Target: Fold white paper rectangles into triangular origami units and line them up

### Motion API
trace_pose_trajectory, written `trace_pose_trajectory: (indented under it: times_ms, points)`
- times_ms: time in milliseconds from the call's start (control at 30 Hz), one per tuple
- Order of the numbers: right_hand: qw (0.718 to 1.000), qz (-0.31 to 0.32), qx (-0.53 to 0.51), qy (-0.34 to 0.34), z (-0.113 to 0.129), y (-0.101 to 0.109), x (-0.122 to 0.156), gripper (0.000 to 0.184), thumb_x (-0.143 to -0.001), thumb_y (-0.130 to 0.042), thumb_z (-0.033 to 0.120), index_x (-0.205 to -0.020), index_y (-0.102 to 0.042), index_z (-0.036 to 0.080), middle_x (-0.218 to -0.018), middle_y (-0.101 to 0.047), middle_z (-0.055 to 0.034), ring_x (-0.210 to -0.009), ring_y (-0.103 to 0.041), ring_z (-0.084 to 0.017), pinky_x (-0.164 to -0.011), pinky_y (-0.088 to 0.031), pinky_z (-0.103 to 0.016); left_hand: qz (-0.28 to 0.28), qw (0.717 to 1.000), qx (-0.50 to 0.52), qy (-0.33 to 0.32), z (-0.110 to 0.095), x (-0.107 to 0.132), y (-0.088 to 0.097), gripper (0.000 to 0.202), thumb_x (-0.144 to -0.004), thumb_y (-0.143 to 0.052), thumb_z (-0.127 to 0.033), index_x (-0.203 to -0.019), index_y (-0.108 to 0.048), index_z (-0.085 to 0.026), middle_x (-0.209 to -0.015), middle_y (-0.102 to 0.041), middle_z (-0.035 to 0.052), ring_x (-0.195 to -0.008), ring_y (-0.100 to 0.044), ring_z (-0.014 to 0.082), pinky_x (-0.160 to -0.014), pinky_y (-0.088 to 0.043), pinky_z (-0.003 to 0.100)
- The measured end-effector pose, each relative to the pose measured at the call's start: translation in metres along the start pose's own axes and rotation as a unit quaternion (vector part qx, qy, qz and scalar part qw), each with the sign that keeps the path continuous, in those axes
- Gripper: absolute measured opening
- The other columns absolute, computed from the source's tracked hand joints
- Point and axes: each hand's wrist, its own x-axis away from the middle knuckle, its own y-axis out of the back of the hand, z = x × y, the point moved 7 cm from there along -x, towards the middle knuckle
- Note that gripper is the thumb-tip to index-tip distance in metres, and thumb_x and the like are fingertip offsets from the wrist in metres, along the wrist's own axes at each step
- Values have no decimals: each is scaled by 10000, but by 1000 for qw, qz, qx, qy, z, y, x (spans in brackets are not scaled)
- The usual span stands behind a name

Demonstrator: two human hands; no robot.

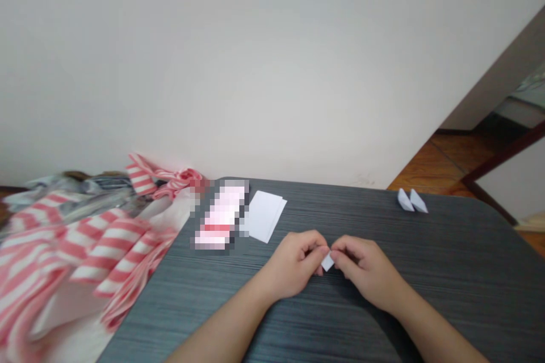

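Observation:
Both my hands rest on a dark grey wood-grain table [447,272] and meet in the middle. My left hand [298,264] and my right hand [361,269] pinch a small folded piece of white paper [327,262] between their fingertips. The fingers of both hands are curled closed around it. A small stack of white paper slips [266,215] lies just beyond my left hand. Two folded white paper pieces [411,201] stand near the far right edge of the table.
A pixelated pink and white object [221,218] lies left of the paper slips. Red-and-white striped plastic bags [76,261] are heaped off the table's left side. A pale wall rises behind; wooden floor [443,164] shows at right.

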Motion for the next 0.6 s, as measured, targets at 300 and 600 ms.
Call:
trace_pose_trajectory:
  times_ms: [300, 600]
  points:
    - [1000, -5, 13, 11, -1, 0, 0, 240, -917, -533, 222, -689, -600, 188, -590, -565, 30, -561, -524, -126, -565, -383, -231, -21, 1000, -5, -10, -1, 0, -1, 216, -929, -493, -306, -802, -594, -164, -611, -594, -23, -567, -543, 110, -544, -390, 198]
    - [999, 14, 22, 35, 0, -4, 0, 218, -934, -513, 217, -747, -619, 185, -695, -626, -6, -653, -574, -145, -628, -412, -245, -2, 998, -51, -34, -5, 0, -1, 244, -948, -458, -279, -791, -607, -168, -630, -612, -16, -605, -570, 119, -573, -383, 204]
